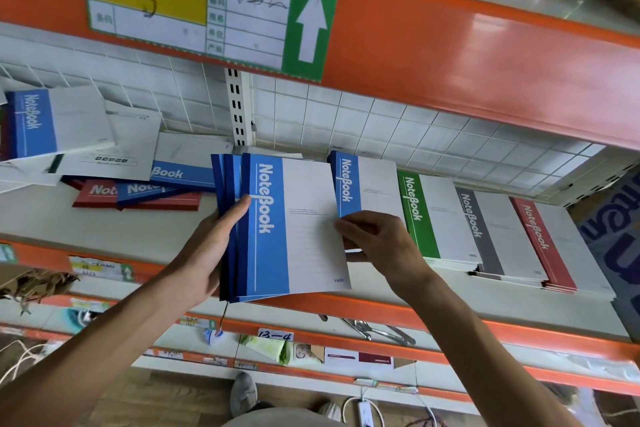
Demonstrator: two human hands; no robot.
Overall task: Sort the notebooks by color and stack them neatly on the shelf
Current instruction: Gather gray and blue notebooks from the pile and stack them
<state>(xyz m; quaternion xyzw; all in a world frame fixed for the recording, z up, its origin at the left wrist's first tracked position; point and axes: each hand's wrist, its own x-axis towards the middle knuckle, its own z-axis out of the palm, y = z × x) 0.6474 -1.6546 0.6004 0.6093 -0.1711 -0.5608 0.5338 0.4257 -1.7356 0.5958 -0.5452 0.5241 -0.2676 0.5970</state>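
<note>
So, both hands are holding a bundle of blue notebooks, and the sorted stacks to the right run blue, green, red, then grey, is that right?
Not quite: the order is wrong. In the head view the stacks run blue stack, green stack, grey stack, then red stack, with red farthest right. The rest holds: the left hand and right hand hold the blue notebooks.

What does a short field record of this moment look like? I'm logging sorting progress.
left hand: grips held blue notebooks at the spine
right hand: fingers pinch their right edge
sorted stacks: blue stack, green stack, grey stack, red stack
unsorted: mixed pile, left on shelf
</note>
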